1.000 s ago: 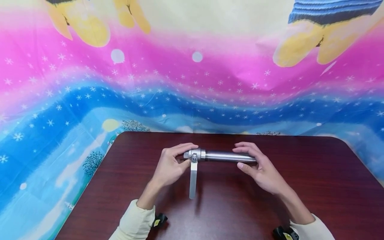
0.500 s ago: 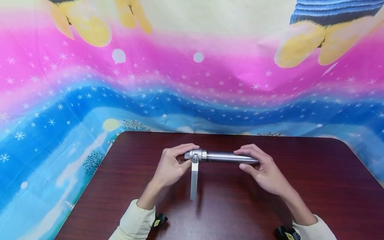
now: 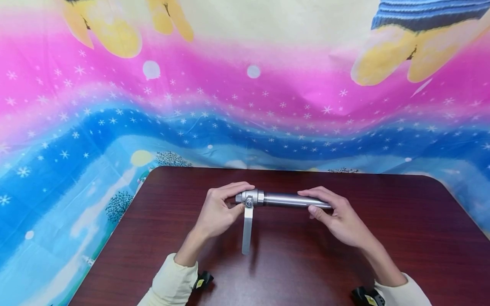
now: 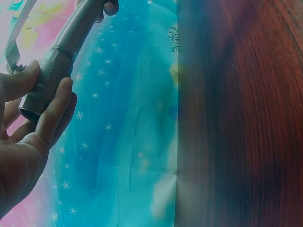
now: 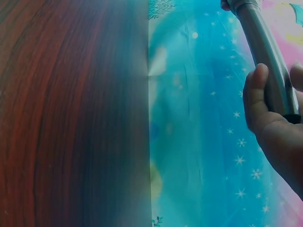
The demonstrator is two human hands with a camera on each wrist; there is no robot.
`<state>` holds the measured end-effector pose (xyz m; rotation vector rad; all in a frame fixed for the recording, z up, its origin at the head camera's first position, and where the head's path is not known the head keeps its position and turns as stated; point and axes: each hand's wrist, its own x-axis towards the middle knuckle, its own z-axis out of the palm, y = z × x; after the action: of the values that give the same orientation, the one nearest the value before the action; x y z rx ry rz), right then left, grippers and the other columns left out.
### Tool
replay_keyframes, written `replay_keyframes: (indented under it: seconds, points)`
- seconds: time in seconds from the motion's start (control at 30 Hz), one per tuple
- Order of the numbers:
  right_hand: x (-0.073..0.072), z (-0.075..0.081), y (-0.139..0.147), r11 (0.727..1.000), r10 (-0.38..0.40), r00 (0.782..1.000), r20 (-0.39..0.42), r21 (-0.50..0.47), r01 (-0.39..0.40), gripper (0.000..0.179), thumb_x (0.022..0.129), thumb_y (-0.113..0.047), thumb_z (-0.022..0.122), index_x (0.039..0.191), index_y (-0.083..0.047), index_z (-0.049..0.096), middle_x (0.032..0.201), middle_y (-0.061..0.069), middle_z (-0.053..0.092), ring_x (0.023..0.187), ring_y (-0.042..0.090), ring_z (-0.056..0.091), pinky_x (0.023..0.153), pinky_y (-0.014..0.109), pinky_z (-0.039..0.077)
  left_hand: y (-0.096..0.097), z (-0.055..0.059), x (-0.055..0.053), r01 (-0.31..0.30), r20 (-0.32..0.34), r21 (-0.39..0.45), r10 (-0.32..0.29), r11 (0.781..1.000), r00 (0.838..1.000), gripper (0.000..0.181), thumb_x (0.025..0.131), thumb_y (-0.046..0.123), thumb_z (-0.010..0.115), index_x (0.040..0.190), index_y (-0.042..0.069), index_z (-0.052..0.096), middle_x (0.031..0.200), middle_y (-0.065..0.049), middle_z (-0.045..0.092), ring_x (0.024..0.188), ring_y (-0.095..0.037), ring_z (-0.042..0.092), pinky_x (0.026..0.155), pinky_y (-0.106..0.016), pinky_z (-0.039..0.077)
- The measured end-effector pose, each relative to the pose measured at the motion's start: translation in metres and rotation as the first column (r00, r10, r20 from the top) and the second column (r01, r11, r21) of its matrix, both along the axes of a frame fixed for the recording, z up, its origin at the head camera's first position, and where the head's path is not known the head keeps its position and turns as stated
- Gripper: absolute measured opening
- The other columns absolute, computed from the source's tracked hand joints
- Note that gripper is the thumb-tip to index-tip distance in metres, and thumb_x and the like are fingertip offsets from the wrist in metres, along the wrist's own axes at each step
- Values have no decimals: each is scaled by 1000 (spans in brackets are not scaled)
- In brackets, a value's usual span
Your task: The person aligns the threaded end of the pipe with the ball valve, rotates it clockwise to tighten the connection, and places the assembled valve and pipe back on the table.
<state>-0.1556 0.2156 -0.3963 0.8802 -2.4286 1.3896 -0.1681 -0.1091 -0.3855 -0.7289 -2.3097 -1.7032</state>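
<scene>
My left hand point(image 3: 217, 214) grips the body of a silver metal ball valve point(image 3: 249, 197), fingers over its far side and thumb on its near side. The valve's flat lever handle point(image 3: 247, 233) points toward me. A smooth steel pipe point(image 3: 282, 199) extends rightward from the valve, joined at a hex end, and a band of thread point(image 4: 63, 48) shows at the joint in the left wrist view. Around the pipe's right end my right hand point(image 3: 342, 219) curls, fingers on top and thumb on the near side. Valve and pipe are held level over the table, and the right hand hides part of the pipe's end.
A dark red-brown wooden table point(image 3: 291, 267) lies beneath, its far corners rounded. Behind it hangs a colourful cloth point(image 3: 214, 102) with snowflakes and cartoon figures. Black straps with small devices point(image 3: 203, 280) sit at both wrists.
The right hand's fingers have come down over the pipe, and its thumb has shifted slightly right along the near side. My left hand and the valve stay almost still.
</scene>
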Motion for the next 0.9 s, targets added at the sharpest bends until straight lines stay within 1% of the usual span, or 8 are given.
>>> replay_keyframes:
  seconds: [0.03,0.13,0.2,0.27,0.37,0.5,0.7,0.9]
  points:
    - [0,0,0,1000,6,1000,8,-8,-6,44,102,5,64,140,-15,68,126,4,68,86,7,70,74,23,61,0,0,0,-1,-1,-2,1,1000,1000,51,81,-20,69,126,3,79,134,-17,75,115,-27,72,86,-27,65]
    - [1,1,-2,1000,-11,1000,6,-8,11,43,103,3,64,142,-15,66,135,5,64,108,4,66,91,17,57,0,0,0,-5,-3,-8,5,1000,1000,51,81,-20,69,126,3,79,134,-16,75,114,-27,73,85,-27,65]
    - [2,2,-3,1000,-20,1000,13,-15,20,45,101,4,67,141,-15,66,141,5,59,118,2,61,94,14,55,0,1,0,-12,-1,-12,12,1000,1000,52,81,-19,69,126,4,79,134,-15,75,114,-26,73,85,-27,65]
    - [3,2,-4,999,-32,999,4,-12,32,46,97,6,70,138,-15,67,142,4,56,120,2,57,89,14,54,0,1,0,-15,4,-12,15,1000,1000,51,81,-19,69,126,3,79,134,-16,75,113,-26,72,86,-26,65]
    - [4,2,-5,999,-38,999,-13,-13,38,47,94,10,72,133,-15,69,136,3,57,116,2,57,83,14,53,0,1,1,-20,15,-14,20,1000,1000,51,81,-19,69,126,3,79,134,-15,75,112,-25,72,86,-26,65]
    - [4,1,-4,997,-73,996,-54,6,73,49,91,12,74,130,-17,72,128,0,63,116,3,56,91,12,46,0,1,1,-19,23,-16,19,1000,1000,51,82,-18,69,126,4,79,134,-14,75,111,-24,72,86,-26,65]
    - [3,0,-4,995,-97,994,-55,16,98,48,92,10,74,133,-15,73,127,-1,69,116,2,60,94,11,45,-1,1,1,-24,20,-22,25,999,999,51,82,-17,70,125,8,80,133,-13,76,113,-25,73,87,-26,65]
    - [2,0,-4,996,-80,995,-63,19,82,46,96,6,73,136,-17,73,128,0,70,107,4,63,86,15,49,-1,2,1,-23,15,-20,24,1000,1000,49,82,-17,70,126,5,79,133,-14,76,114,-25,72,86,-27,65]
